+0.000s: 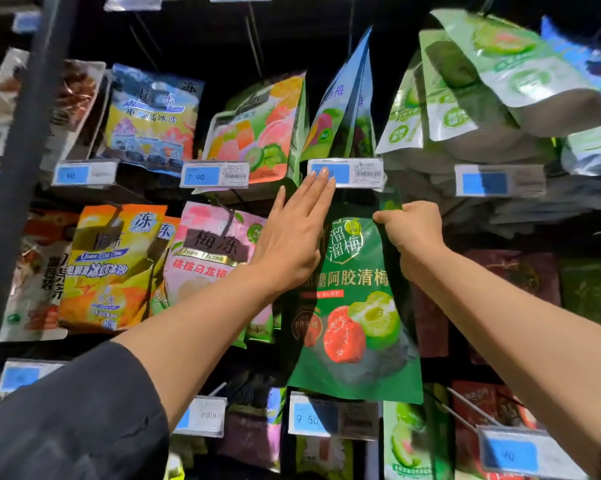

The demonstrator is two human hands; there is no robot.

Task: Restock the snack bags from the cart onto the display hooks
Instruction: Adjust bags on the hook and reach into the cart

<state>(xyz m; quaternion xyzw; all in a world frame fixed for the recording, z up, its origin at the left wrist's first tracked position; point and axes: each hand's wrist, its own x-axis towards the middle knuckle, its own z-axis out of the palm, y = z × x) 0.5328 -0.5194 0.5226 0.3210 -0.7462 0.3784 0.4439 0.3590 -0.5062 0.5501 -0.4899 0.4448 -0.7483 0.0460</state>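
Note:
A green snack bag (354, 317) printed with red and green plums hangs in front of the display rack, below a blue-and-white price tag (347, 172). My right hand (411, 233) pinches the bag's top right edge with curled fingers. My left hand (292, 233) lies flat with straight fingers along the bag's upper left side, and its fingertips reach the price tag. The hook behind the bag's top is hidden.
Rows of hanging snack bags fill the rack: a pink bag (212, 258) and an orange bag (108, 268) to the left, blue-green bags (344, 109) above, pale green bags (472, 98) piled at upper right. Price tags stick out below each row. A dark post (25, 150) stands at left.

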